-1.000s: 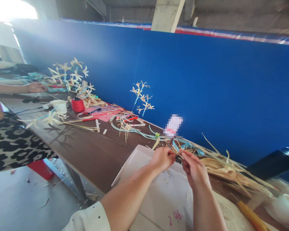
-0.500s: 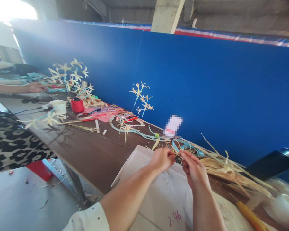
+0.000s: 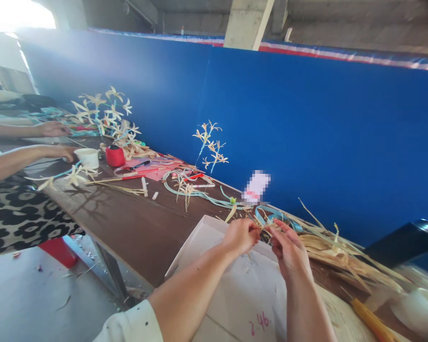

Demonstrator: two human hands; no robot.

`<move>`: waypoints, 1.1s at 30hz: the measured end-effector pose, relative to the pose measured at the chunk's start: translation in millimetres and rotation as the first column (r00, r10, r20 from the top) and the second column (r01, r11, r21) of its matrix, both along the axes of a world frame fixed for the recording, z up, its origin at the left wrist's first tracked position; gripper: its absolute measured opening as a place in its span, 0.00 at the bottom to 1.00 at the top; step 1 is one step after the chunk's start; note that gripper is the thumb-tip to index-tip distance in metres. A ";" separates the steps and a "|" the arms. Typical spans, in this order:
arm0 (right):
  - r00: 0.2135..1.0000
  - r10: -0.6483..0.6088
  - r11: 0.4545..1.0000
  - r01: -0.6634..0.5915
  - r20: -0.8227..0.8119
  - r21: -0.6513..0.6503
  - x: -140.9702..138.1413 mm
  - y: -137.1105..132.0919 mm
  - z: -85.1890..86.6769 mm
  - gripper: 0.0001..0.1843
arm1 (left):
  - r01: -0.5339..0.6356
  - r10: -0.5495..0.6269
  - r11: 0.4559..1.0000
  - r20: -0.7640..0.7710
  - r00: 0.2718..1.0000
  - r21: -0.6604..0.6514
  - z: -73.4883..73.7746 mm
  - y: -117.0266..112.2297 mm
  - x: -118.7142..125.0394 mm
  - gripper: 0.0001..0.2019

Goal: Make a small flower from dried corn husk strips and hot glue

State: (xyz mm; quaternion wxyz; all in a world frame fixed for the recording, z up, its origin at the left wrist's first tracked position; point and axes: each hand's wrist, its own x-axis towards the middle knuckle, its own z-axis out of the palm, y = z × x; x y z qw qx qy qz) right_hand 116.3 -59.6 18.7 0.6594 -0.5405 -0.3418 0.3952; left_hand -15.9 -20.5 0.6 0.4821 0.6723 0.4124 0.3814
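Observation:
My left hand [image 3: 241,234] is closed in a pinch above the far edge of a white box lid [image 3: 235,289]. My right hand [image 3: 289,248] pinches close beside it, forefinger extended. Between the fingertips runs a thin pale husk strip [image 3: 264,228], mostly covered by the fingers, so its exact shape is hard to make out. Just beyond the fingers lie a blue ribbon [image 3: 289,219] and straw scraps. A heap of dried husks [image 3: 328,251] lies to the right of my right hand.
Husk flowers [image 3: 210,140] stand by the blue wall [image 3: 306,128]. Further left are a red spool [image 3: 114,156], a white roll [image 3: 87,157] and a co-worker's hands [image 3: 59,152]. A yellow-handled tool [image 3: 373,320] and another white roll [image 3: 423,308] lie at the right.
My right fingers have shifted slightly, the forefinger lifting a little; my left hand stays put. A second hand of the co-worker has come in by the white roll on the left.

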 end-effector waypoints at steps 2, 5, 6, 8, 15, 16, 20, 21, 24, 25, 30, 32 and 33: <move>1.000 0.008 1.000 -0.008 0.018 -0.002 -0.2 0.0 0.3 0.29 | -0.004 0.004 1.000 -0.006 1.000 0.012 -0.4 -0.4 -0.2 0.12; 1.000 -0.002 1.000 0.002 0.022 -0.023 -1.6 -0.6 1.9 0.24 | -0.006 0.007 0.999 -0.007 1.000 0.040 -0.7 -0.8 -0.6 0.12; 1.000 -0.007 1.000 0.008 0.021 -0.028 -2.0 -0.9 2.4 0.23 | -0.006 0.006 0.999 -0.009 1.000 0.047 -0.9 -0.8 -0.6 0.12; 1.000 -0.014 0.999 0.015 0.021 -0.034 -2.4 -1.3 2.9 0.22 | -0.005 0.005 0.998 -0.015 1.000 0.057 -1.5 -0.7 -0.6 0.12; 0.995 -0.036 0.999 0.039 0.088 -0.030 0.7 -1.2 -0.2 0.24 | -0.018 0.025 0.993 -0.066 0.997 0.114 -3.6 0.8 -0.7 0.12; 0.993 -0.049 0.998 0.053 0.105 -0.032 1.2 -1.5 0.1 0.25 | -0.020 0.030 0.992 -0.079 0.996 0.127 -3.2 0.6 -0.9 0.12; 0.986 -0.123 0.990 0.130 0.111 -0.062 2.5 -3.0 3.0 0.27 | -0.008 0.042 0.976 -0.153 0.987 0.217 1.0 -2.2 -3.1 0.11; 0.983 -0.140 0.985 0.150 0.118 -0.080 2.7 -3.1 3.8 0.27 | 0.003 0.043 0.969 -0.179 0.983 0.249 2.3 -3.2 -3.8 0.10; 0.969 -0.176 0.968 0.203 0.175 -0.149 3.1 -2.8 5.8 0.28 | 0.062 0.031 0.933 -0.251 0.967 0.353 4.4 -5.7 -5.2 0.10; 0.966 -0.177 0.962 0.210 0.188 -0.175 3.3 -2.6 6.1 0.28 | 0.087 0.022 0.919 -0.270 0.963 0.385 4.3 -6.3 -5.4 0.10; 0.974 -0.109 0.959 0.155 0.197 -0.235 7.8 -1.3 2.7 0.28 | 0.208 -0.039 0.874 -0.362 0.931 0.440 0.9 -7.1 -4.3 0.10; 0.968 -0.113 0.962 0.163 0.226 -0.217 10.5 -0.7 0.3 0.27 | 0.241 -0.057 0.870 -0.398 0.916 0.430 0.9 -7.3 -3.9 0.11; 0.961 -0.127 0.965 0.177 0.245 -0.192 11.7 -0.3 -0.8 0.27 | 0.252 -0.064 0.870 -0.410 0.910 0.424 1.4 -7.4 -3.9 0.11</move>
